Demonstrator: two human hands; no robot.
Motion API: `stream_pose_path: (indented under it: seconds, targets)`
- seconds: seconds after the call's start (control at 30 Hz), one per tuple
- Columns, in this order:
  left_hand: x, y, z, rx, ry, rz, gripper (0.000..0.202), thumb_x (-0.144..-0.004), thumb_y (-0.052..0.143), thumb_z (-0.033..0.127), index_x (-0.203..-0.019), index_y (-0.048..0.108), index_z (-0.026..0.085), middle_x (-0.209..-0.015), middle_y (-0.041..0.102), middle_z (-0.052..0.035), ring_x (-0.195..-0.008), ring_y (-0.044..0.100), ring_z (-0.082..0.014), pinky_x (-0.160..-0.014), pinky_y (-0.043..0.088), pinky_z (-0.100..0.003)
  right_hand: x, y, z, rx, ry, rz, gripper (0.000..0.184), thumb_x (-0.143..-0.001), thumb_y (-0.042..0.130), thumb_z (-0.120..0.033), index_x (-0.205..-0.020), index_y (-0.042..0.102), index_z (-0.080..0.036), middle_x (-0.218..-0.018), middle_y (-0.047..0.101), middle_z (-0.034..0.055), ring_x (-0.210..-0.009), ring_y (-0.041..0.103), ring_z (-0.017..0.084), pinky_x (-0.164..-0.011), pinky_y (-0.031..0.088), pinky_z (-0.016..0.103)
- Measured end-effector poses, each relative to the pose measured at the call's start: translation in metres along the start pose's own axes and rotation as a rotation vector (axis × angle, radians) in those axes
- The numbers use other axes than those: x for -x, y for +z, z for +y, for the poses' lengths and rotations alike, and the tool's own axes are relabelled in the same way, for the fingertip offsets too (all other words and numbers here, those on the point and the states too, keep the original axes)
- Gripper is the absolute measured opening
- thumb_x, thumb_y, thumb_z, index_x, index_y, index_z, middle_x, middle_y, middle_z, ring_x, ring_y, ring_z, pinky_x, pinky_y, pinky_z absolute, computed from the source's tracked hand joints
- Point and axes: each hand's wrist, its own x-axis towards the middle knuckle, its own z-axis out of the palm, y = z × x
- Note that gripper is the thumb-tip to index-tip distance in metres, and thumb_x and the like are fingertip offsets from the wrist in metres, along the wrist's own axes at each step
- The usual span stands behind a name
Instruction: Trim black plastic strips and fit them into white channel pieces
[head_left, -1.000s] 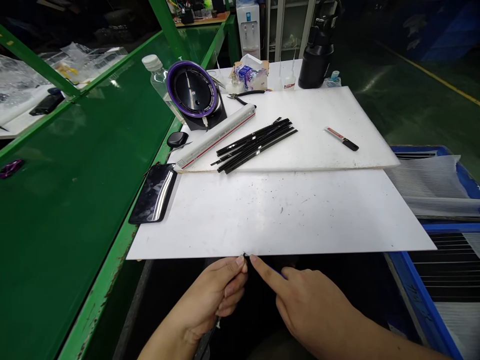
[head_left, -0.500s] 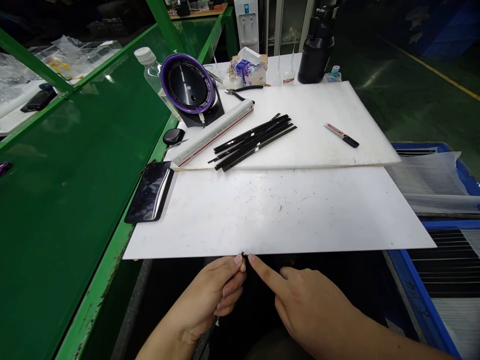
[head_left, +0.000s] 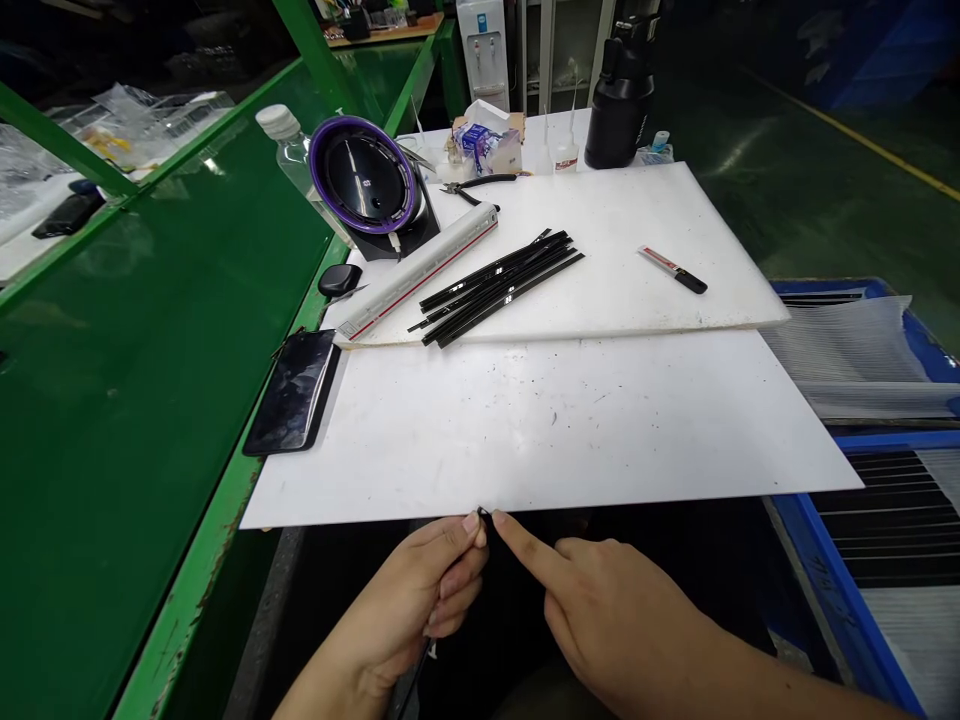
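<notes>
Black and thin, a small piece stands at the near edge of a white board, pinched between the thumb and forefinger of the left hand; that hand's other fingers curl in below. A dark strand shows under the same hand, though whether it belongs to the piece I cannot tell. The right hand points its forefinger leftward, the tip just beside the piece; whether it touches, and whether the folded fingers hold anything, cannot be told.

Farther off, a white foam slab lies on the board, bearing a loose bundle of glossy black strips. Left of the bundle lies a long white box with a red line; to its right, a cutter with a black end. A dark phone rests at the left edge of the board. At the far left is a purple-rimmed fan; beyond the bundle, pliers, and at the far right of the slab, a black flask.
</notes>
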Motion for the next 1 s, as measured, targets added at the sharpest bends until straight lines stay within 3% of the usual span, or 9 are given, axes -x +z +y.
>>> stream_pose_path:
  seconds: [0.27,0.47,0.7,1.0]
  targets:
    - [0.002,0.000,0.001,-0.007,0.001,0.002,0.043,-0.083,0.061,0.048,-0.062,0.041,0.017,-0.048,0.032,0.0082,-0.037,0.019,-0.0022,-0.035,0.010,-0.017,0.000,0.009,0.000,0.186,0.008,0.058,0.081,-0.086,0.049,-0.018,-0.152,0.005,-0.034,-0.072,0.058,0.0000,-0.047,0.052,0.019,-0.043,0.011,0.029]
    - [0.000,-0.001,0.000,-0.005,0.012,-0.005,0.039,-0.084,0.060,0.048,-0.065,0.043,0.018,-0.049,0.031,0.0086,-0.038,0.018,-0.0027,-0.035,0.009,-0.016,0.002,0.002,0.001,0.065,-0.013,0.072,0.070,-0.089,0.043,-0.015,-0.151,0.017,-0.032,-0.069,0.058,-0.0008,-0.053,0.054,0.018,-0.044,0.014,0.029]
    - [-0.001,-0.001,0.001,-0.023,0.010,-0.007,0.045,-0.085,0.058,0.049,-0.059,0.039,0.018,-0.047,0.029,0.0082,-0.038,0.018,-0.0026,-0.035,0.010,-0.018,0.001,0.001,0.000,-0.003,-0.004,0.069,0.070,-0.089,0.041,-0.017,-0.152,0.014,-0.032,-0.072,0.061,0.0004,-0.056,0.057,0.019,-0.045,0.016,0.028]
    - [0.001,-0.003,0.002,0.019,-0.007,-0.020,0.042,-0.082,0.062,0.048,-0.063,0.042,0.018,-0.048,0.031,0.0085,-0.038,0.017,-0.0023,-0.034,0.010,-0.016,0.000,0.011,-0.005,0.243,0.011,0.082,0.083,-0.083,0.053,-0.018,-0.152,0.009,-0.031,-0.071,0.058,0.0006,-0.044,0.051,0.017,-0.042,0.008,0.030]
